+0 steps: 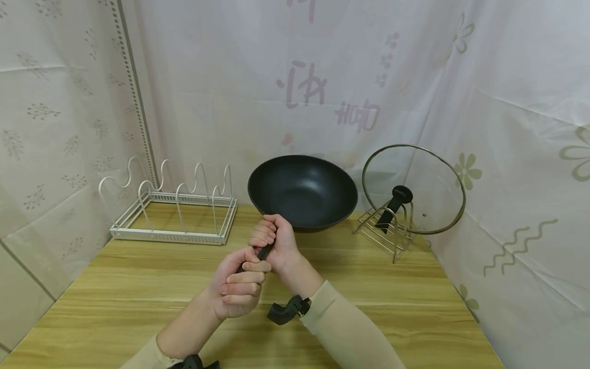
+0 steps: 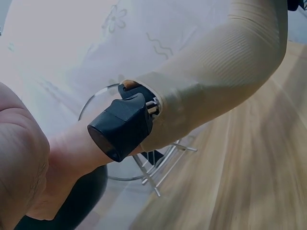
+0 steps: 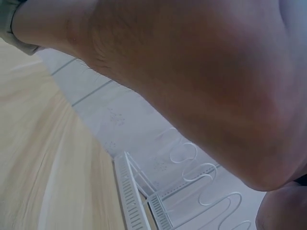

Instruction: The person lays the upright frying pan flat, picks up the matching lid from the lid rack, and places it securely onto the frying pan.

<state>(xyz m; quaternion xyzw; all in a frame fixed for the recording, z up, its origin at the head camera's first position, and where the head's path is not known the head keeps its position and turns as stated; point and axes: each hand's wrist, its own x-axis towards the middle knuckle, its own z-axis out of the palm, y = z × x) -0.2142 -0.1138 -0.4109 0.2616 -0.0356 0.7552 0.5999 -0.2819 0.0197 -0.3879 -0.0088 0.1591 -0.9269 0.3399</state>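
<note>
A black wok is held above the table by its dark handle, its bowl facing the person. The left hand grips the handle's near end, thumb over it. Just above, closer to the bowl, the right hand curls its fingers round the same handle. Both hands are close together, and they cover most of the handle. In the left wrist view part of the left palm shows at the left edge, with the wok dark below the other forearm. The right hand fills much of the right wrist view.
A white wire rack stands at the table's back left. At the back right, a glass lid with a black knob leans upright in a small metal stand. Patterned curtains hang behind the wooden table and at both sides.
</note>
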